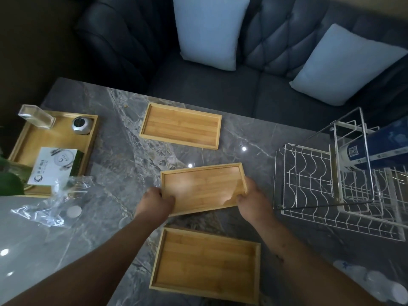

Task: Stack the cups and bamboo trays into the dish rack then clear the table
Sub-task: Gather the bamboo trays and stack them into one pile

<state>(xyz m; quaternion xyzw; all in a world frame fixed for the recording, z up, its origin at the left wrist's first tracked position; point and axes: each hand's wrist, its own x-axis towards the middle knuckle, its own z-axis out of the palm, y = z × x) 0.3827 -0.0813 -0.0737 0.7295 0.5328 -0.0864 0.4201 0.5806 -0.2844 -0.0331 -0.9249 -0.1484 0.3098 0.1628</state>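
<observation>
A dark, tufted sofa fills the top of the view, with two pale blue cushions, one upright in the middle and one leaning at the right. In front of it is a grey marble table.

A white wire dish rack stands on the right side of the table. Blue and white paper cups lie on their sides in its upper part.

At the left edge sits a large wooden tray holding a printed card, a clear plastic box and a small round silver object.

Three smaller bamboo trays lie in a loose line down the centre, apart from each other: the far tray, the middle tray and the near tray.

Both hands hold the middle tray. The left hand grips its near left corner and the right hand grips its near right corner, each with the thumb on the upper face. The tray looks slightly tilted; whether it is off the table cannot be told.

A crumpled clear plastic bag lies left of the hands. A row of pale nested cups lies on its side at the bottom right. A green leaf shows at the left edge.
</observation>
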